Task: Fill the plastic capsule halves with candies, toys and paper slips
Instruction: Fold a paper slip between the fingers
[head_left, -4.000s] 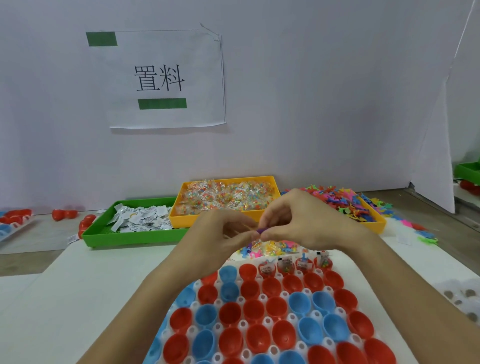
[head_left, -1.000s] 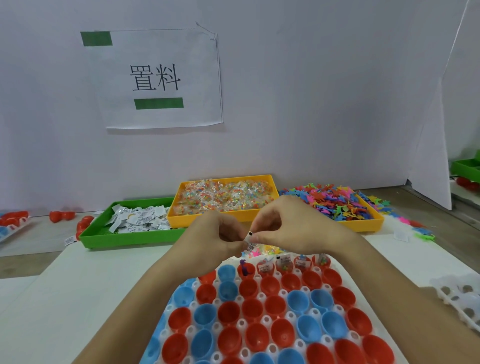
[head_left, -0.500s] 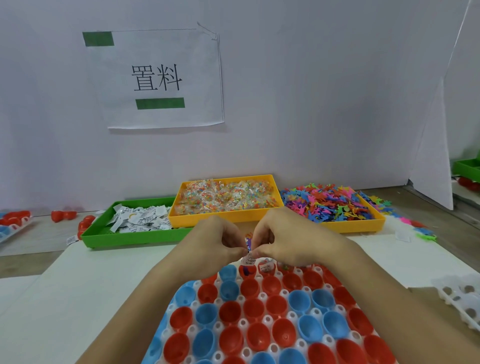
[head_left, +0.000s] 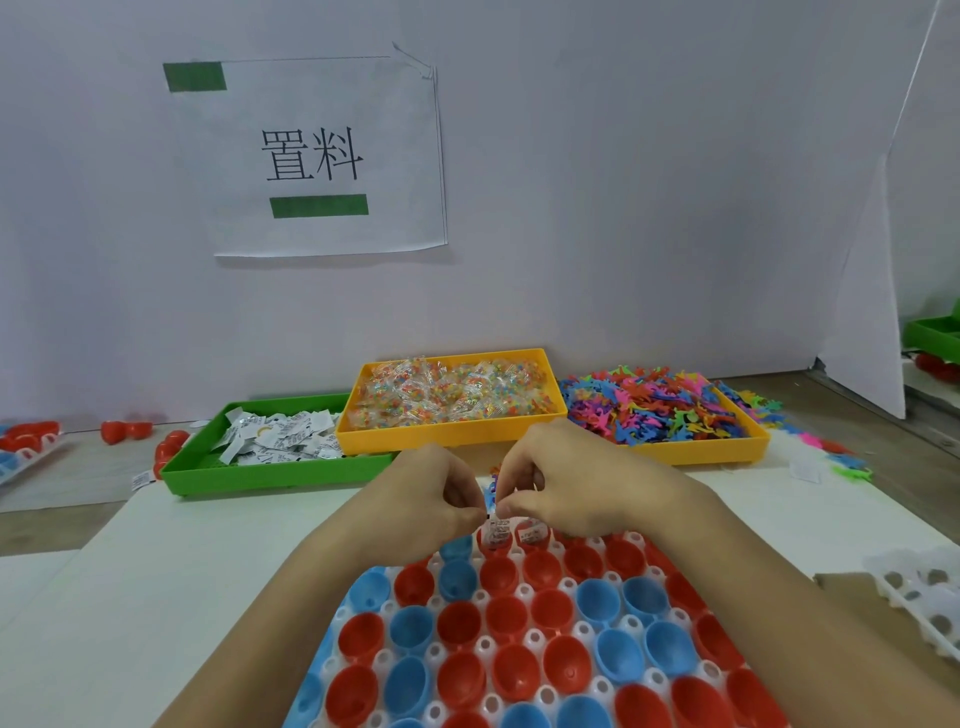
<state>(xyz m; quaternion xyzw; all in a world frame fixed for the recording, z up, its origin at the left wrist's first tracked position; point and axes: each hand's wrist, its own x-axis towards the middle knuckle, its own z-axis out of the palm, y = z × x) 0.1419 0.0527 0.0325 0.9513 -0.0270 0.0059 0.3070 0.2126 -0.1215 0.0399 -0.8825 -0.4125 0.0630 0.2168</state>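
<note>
- Two hands have dropped low over the far row; right hand (head_left: 576, 480) pinches a paper slip (head_left: 497, 531), now tucked into a red capsule half (head_left: 493, 545)
- Left hand (head_left: 423, 496) curled beside it; contents hidden
- Most halves in the white holder tray (head_left: 485, 644) sit empty; long way to go

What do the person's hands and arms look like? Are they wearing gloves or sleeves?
No gloves and no sleeves show. The left hand and right hand are bare, and both forearms are bare right down to the bottom of the picture. No rings, watch or bracelets can be seen on the parts that show.
</note>
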